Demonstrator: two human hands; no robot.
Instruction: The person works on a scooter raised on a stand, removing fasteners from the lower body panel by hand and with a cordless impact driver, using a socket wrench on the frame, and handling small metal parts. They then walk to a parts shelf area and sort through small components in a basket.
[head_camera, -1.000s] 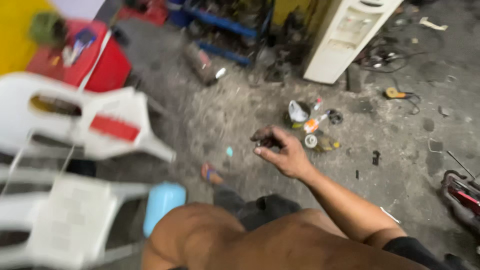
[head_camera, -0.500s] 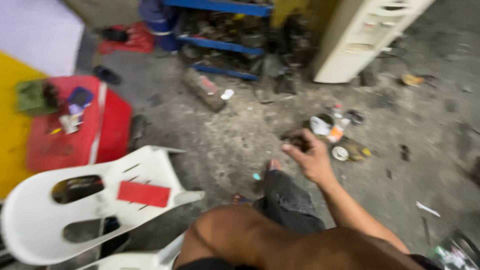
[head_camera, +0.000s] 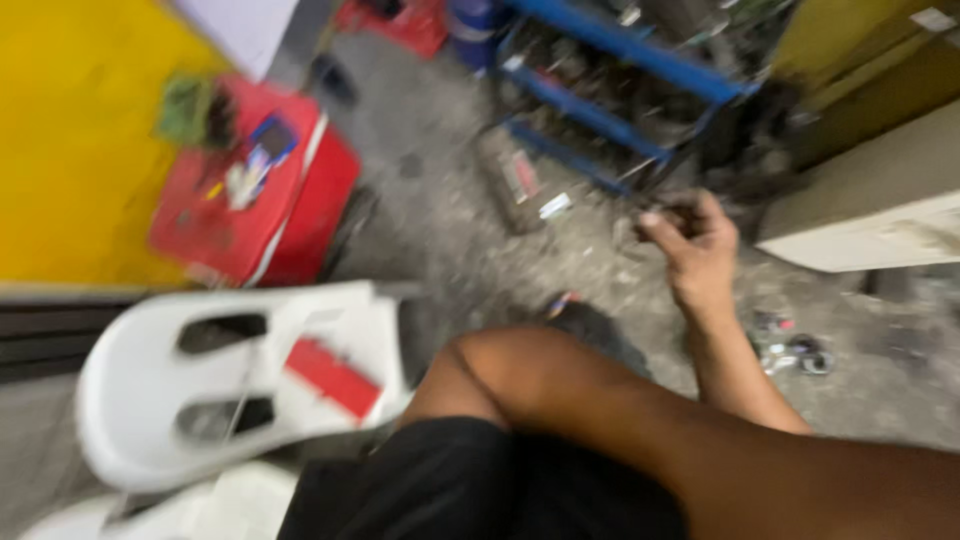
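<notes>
Here the right hand (head_camera: 700, 250) pinches a small dark object (head_camera: 683, 213) above the concrete floor (head_camera: 450, 230), near the blue metal rack (head_camera: 640, 90); blur hides more.

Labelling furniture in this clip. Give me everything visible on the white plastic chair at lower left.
The white plastic chair lies tipped over on the grey floor, at lower left of the blurred head view. It looks like moulded plastic, with two dark slot-shaped openings in its panel and a red rectangular patch beside them. More white plastic, perhaps a second chair, sits right below it. A red box stands behind it. No hand touches it; the person's knee is close on its right.
</notes>
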